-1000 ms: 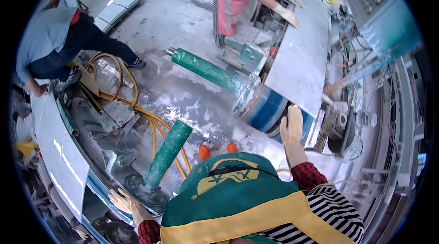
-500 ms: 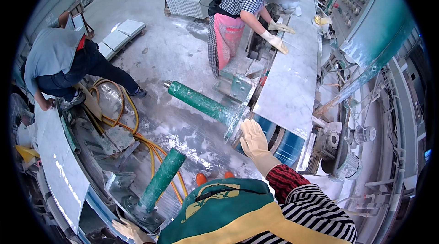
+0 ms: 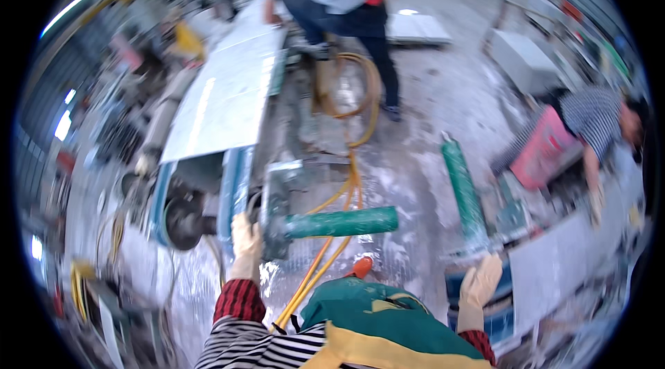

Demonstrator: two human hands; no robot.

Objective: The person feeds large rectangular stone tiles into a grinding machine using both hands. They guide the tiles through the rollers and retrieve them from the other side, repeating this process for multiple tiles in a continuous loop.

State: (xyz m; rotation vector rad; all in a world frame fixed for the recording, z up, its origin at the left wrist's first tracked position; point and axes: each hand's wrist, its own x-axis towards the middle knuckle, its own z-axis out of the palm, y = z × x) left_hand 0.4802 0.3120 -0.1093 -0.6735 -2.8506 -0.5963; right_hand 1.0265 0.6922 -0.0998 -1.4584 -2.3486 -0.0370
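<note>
In a cream glove, my left hand [image 3: 246,241] touches the end of the blue frame [image 3: 237,189] of the left conveyor, fingers stretched along it. A pale stone slab [image 3: 225,95] lies on that conveyor just beyond the hand. My right hand [image 3: 480,284], also gloved, lies with fingers extended at the near end of the right conveyor, by its blue belt [image 3: 500,300]. Beside it is another pale stone slab [image 3: 554,268]. Neither hand holds anything that I can see. The picture is blurred by motion.
Two green rollers, one near [image 3: 343,223] and one far [image 3: 463,192], jut into the walkway. Yellow hoses [image 3: 350,178] cross the wet floor. One person [image 3: 339,16] bends at the left slab's far end; another, in a pink apron [image 3: 544,151], leans over the right slab.
My view has swung left, bringing the left conveyor toward the middle and the right one to the edge. Both hands stay near the conveyor ends.
</note>
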